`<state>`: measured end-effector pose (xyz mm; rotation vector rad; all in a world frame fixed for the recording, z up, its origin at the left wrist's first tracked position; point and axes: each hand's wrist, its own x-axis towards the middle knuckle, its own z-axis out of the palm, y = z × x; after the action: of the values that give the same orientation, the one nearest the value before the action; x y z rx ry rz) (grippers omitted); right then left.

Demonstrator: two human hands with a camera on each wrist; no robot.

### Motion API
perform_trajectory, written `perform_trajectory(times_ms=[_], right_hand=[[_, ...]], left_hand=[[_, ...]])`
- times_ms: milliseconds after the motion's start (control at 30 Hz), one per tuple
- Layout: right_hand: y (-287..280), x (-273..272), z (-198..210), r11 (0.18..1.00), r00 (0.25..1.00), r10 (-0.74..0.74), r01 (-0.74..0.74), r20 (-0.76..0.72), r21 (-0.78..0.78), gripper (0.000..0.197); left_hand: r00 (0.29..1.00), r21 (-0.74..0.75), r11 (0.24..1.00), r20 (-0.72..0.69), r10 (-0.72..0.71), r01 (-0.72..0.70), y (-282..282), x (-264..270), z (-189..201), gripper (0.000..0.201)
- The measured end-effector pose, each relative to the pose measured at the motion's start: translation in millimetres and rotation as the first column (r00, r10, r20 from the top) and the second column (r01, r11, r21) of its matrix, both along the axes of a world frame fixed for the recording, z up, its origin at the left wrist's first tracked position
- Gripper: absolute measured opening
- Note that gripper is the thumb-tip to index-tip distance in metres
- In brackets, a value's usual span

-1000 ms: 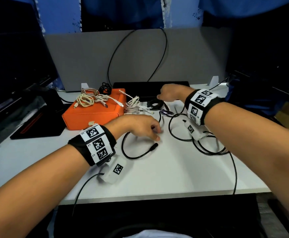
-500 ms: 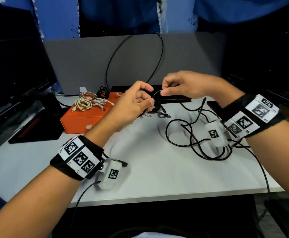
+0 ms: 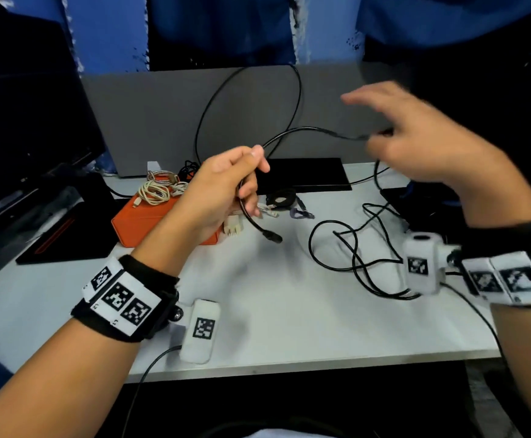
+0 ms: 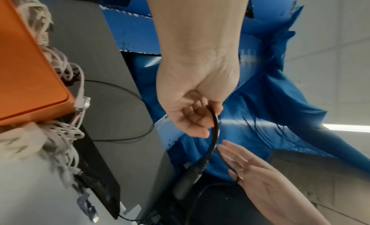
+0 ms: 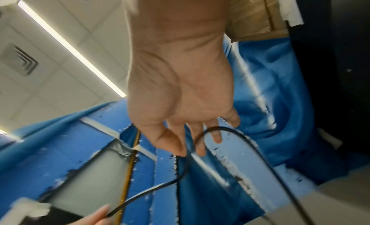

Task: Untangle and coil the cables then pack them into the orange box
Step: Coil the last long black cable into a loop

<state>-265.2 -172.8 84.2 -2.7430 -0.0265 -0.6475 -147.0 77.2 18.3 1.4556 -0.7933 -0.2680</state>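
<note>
My left hand point(image 3: 245, 181) is raised above the table and grips a black cable point(image 3: 302, 129) near its end. The plug point(image 3: 272, 237) hangs below my fist, also seen in the left wrist view point(image 4: 188, 185). The cable arcs rightward to my raised, blurred right hand point(image 3: 381, 143). There it runs between thumb and forefinger point(image 5: 186, 155), with the other fingers spread. The rest of the cable lies in tangled loops point(image 3: 352, 248) on the white table. The orange box point(image 3: 138, 222) sits shut at the left, with coiled white cables point(image 3: 156, 191) on its lid.
More white cables and connectors point(image 3: 235, 227), a small black coil point(image 3: 281, 197) and a purple tie point(image 3: 302, 213) lie right of the box. A black pad point(image 3: 305, 175) lies before the grey partition point(image 3: 163, 115). Dark monitor point(image 3: 21, 121) at left, black device point(image 3: 422, 203) at right.
Both hands rose from the table with the black cable. Since half a second ago my right hand swung up and to the right, drawing the cable out between the hands.
</note>
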Motion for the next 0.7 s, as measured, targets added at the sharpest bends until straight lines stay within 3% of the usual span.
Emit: perform_trajectory(times_ms=[67,133,200,300,433,600,700], right_hand=[[30.0,-17.6,-9.0,0.992,0.984,0.111,-0.118,-0.141,-0.039,0.075],[53.1,-20.9,-20.6,0.987,0.976,0.136,-0.149,-0.168,-0.065,0.076],[65.6,-14.4,-30.6,0.99,0.991,0.131,-0.133,-0.033,-0.04,0.069],[69.3,-8.8,-32.1,0.954,0.957,0.205,-0.242,0.204,0.177,0.035],[62.4,-16.1,-21.6,0.902,0.914,0.287,-0.358,0.286,0.242,0.015],[43.3,-28.7,-4.4,0.828,0.907,0.305,-0.403,0.289,0.39,0.017],[36.9,-29.1,-4.7,0.915,0.946,0.216,-0.283,0.242,0.287,0.024]], left_hand=[[1.0,-0.05,0.999,-0.026,-0.016,0.015,-2.6,-12.9,7.8,0.03],[0.998,-0.093,0.995,-0.045,-0.045,0.041,-3.4,-25.4,14.8,0.031],[0.995,-0.105,0.991,-0.037,-0.09,0.085,-3.1,-36.3,20.4,0.034],[0.987,-0.046,0.986,0.037,-0.159,0.161,0.0,-46.2,24.7,0.038],[0.967,-0.027,0.966,0.01,-0.256,0.256,12.0,-40.1,29.3,0.041],[0.867,-0.325,0.851,-0.146,-0.476,0.413,31.0,-34.9,45.3,0.035],[0.796,-0.514,0.724,-0.121,-0.593,0.461,32.0,-36.8,52.2,0.031]])
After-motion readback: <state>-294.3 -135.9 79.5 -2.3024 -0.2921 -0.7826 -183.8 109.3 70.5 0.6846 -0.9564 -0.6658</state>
